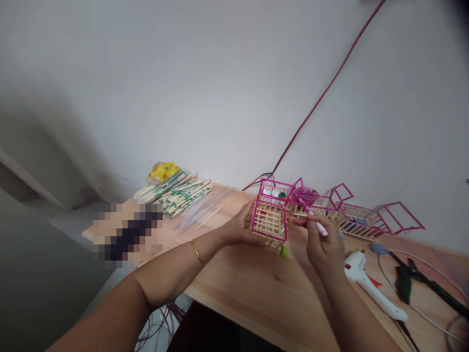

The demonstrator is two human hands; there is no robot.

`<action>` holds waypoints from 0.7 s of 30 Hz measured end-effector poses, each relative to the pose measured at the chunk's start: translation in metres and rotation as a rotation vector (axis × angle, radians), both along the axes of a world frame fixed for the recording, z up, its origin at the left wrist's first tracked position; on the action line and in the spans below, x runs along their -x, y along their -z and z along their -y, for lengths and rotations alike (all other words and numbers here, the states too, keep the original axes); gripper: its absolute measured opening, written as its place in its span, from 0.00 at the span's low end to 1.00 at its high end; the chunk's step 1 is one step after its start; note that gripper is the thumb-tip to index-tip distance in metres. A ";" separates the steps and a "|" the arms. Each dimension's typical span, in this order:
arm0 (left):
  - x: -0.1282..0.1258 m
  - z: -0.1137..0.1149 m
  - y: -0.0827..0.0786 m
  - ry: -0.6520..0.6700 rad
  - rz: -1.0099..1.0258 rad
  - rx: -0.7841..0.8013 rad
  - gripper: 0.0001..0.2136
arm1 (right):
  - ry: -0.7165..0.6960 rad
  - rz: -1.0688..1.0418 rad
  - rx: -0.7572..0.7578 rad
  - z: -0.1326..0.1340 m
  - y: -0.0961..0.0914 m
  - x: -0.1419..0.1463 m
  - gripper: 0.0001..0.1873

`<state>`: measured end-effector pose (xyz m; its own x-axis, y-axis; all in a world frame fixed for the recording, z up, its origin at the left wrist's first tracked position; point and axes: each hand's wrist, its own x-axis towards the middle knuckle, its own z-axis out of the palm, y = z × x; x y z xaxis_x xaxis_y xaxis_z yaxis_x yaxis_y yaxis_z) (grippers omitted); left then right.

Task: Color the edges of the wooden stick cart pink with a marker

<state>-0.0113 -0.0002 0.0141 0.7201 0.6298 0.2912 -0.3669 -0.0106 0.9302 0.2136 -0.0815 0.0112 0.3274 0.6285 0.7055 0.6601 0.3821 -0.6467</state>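
Note:
My left hand (240,227) grips a small cage-like box of wooden sticks with pink edges (270,220), held just above the wooden table (252,288). A green wheel (284,252) hangs at the box's lower corner. My right hand (322,242) is closed on a thin brush with a pink and white handle (314,218), whose tip points at the box's upper right edge.
Behind the box lies a row of similar pink-edged stick frames (362,220). A white glue gun (370,283) and dark pliers (425,281) lie to the right. Bundles of wrapped chopsticks (176,193) and a yellow packet (163,172) sit at the back left. A red cable (322,98) runs up the wall.

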 end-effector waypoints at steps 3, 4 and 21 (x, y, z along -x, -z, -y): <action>0.000 0.001 -0.001 -0.025 -0.019 0.011 0.57 | -0.021 0.024 0.021 0.001 0.002 0.003 0.11; 0.000 0.001 -0.001 -0.036 -0.023 0.005 0.57 | -0.029 0.022 0.033 0.000 0.003 0.004 0.11; 0.000 -0.001 -0.001 -0.043 0.002 0.046 0.55 | -0.167 -0.153 -0.013 -0.004 0.007 0.011 0.20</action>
<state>-0.0114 0.0005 0.0147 0.6917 0.6729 0.2621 -0.3685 0.0167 0.9295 0.2023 -0.0773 0.0044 0.3235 0.6741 0.6640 0.4817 0.4867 -0.7288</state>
